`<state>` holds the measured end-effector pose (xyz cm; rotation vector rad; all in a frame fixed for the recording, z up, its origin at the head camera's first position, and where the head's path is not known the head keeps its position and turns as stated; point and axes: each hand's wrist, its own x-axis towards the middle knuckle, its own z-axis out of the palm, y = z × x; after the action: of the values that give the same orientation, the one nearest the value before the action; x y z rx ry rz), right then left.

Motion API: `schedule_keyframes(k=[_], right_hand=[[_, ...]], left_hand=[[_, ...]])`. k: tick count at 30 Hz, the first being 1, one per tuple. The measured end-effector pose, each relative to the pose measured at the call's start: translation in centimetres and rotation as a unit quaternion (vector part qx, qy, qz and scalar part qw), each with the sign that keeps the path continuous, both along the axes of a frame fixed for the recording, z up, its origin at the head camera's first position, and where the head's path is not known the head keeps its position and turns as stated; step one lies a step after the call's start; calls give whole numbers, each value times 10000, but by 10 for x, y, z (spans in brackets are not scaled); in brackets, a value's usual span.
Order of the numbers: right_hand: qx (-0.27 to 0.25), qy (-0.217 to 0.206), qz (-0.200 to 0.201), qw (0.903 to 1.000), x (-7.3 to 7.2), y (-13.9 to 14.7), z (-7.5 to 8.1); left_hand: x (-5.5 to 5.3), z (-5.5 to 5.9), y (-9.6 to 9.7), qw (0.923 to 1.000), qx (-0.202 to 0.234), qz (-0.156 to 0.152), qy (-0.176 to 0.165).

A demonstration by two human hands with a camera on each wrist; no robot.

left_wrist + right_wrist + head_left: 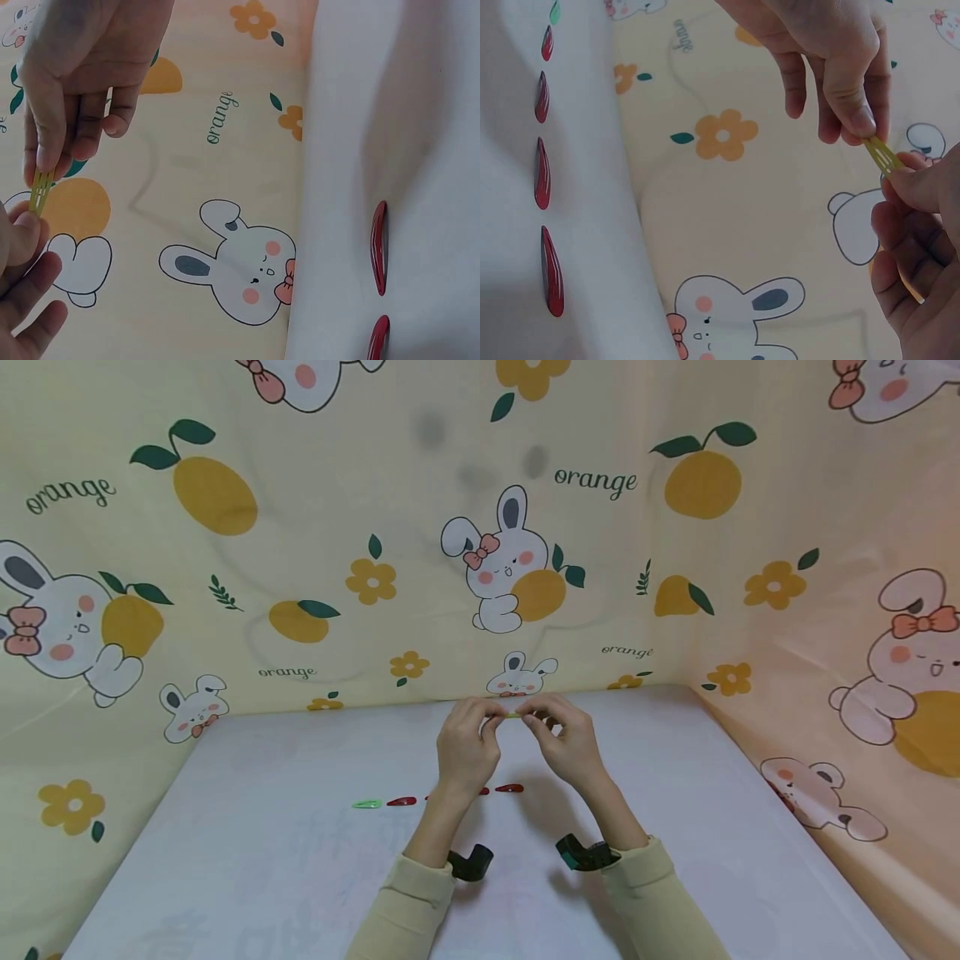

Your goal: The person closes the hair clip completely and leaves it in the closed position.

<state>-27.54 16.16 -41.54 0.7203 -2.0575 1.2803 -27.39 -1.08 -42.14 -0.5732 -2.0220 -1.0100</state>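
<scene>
A yellow snap hair clip (513, 716) is held up above the far part of the table, between both hands. My left hand (468, 745) pinches one end of it between thumb and fingertips. The other end is pinched by my right hand (567, 742). Both wrist views show the clip's slotted body, (40, 193) between the two sets of fingertips. Below the hands, several red hair clips (552, 274) and one green hair clip (367, 804) lie in a row on the table. In the head view, my left hand and wrist partly hide the row's middle.
The white table (255, 843) reaches back to a cream cloth (405, 510) printed with rabbits, oranges and flowers. More of this cloth hangs at the left and right sides. A black wrist camera (471, 863) sits at the left sleeve, another camera (587, 853) at the right.
</scene>
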Motion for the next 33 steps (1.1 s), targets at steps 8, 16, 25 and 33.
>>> schedule_keyframes(k=[8,16,25,33], right_hand=[[68,-88,82,9999,0,1,1],[84,-125,90,9998,-1,1,0],[21,-366,-70,9993,2,-2,2],[-72,-415,-144,9990,26,-11,29]], left_hand=[[0,1,-2,9999,-55,-123,35],[-1,1,-3,9997,-149,-158,-105],[-1,0,-3,9996,-139,-199,-135],[-2,1,-2,9996,-205,-203,-62]])
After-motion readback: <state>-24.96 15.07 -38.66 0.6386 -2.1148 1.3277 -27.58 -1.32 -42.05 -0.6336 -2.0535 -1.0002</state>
